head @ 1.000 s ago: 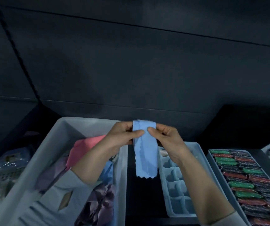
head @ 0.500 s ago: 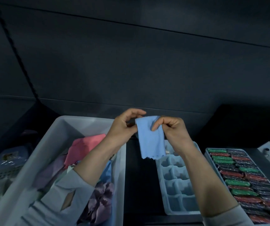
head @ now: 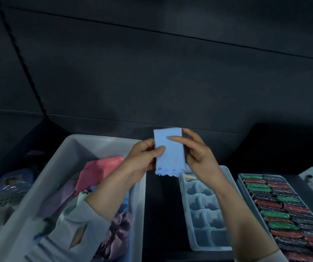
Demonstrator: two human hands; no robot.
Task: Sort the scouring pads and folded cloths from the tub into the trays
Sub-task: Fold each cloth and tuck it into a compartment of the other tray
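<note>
1. Across the upper half of the view, from 9 o'clock round to 3 o'clock, runs a dark panelled wall (head: 170,76) crossed by thin seams; the room is dim
2. Below it a dark tabletop (head: 161,214) carries three containers in a row: one pale tub (head: 64,154) at 7 o'clock, one compartmented tray (head: 204,214) at 5 o'clock, one long tray (head: 244,186) at 4 o'clock
3. One folded blue cloth (head: 169,154) is held up at the centre, above the gap between tub and compartmented tray, its scalloped edge hanging down
4. Two hands hold it: the left hand (head: 142,159) pinches its left edge with thumb in front and fingers (head: 150,146) curled behind; the right hand (head: 199,154) grips its right edge, thumb lying across the front, fingers behind
5. Inside the tub lie loose cloths, their count unclear: one pink cloth (head: 98,173) at 8 o'clock, a lilac cloth (head: 57,199) beside it, a purple crumpled cloth (head: 117,237) at 6 o'clock
6. Scouring pads (head: 276,210) in green, red and dark wrappers fill the long tray in two columns, too many and too blurred to count
7. One clear plastic bag (head: 2,201) sits at 8 o'clock, left of the tub
</note>
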